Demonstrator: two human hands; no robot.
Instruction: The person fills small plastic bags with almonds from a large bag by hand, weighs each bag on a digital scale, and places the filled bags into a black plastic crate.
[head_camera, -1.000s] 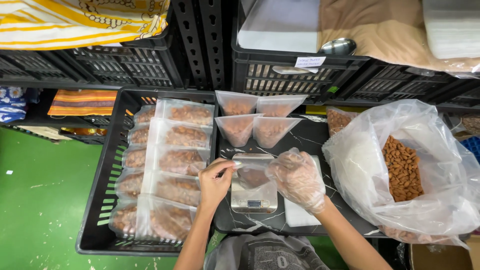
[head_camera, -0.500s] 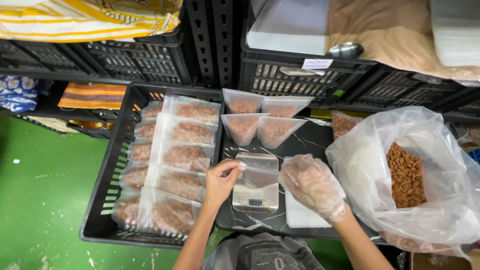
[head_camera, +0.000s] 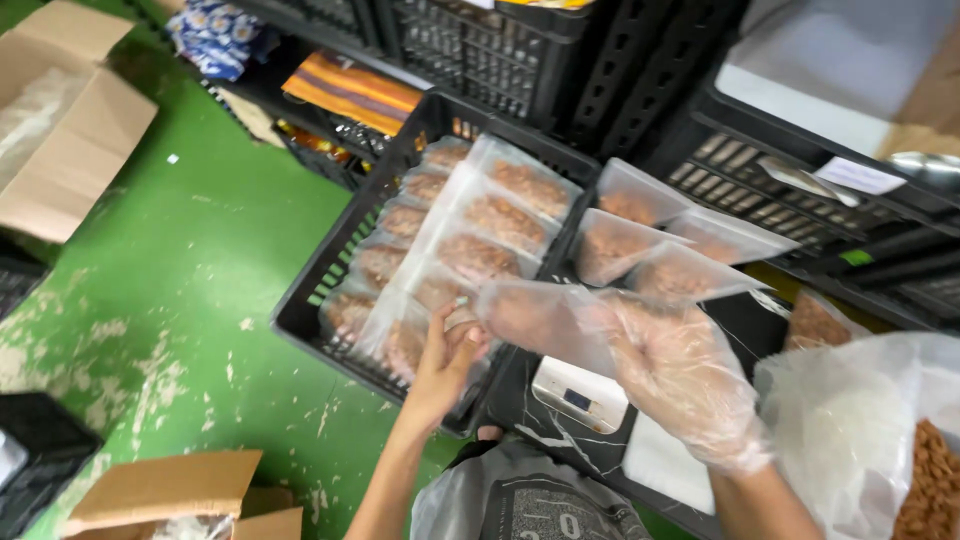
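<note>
**Filled pouch held between our two hands**

We hold a clear pouch (head_camera: 540, 318) of brown bits above a small white scale (head_camera: 580, 395). Our left hand (head_camera: 450, 355), bare, has its fingers pinched closed on the pouch's near corner. Our right hand (head_camera: 680, 375), in a thin plastic glove, grips the other end. Just beyond the fingers, a black crate (head_camera: 330, 270) holds rows of filled pouches (head_camera: 480, 220). Right of the gloved fingers lies a large clear bag (head_camera: 870, 440).

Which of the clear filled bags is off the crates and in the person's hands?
The filled bag between left hand and gloved right hand; the others lie in crates.
</note>
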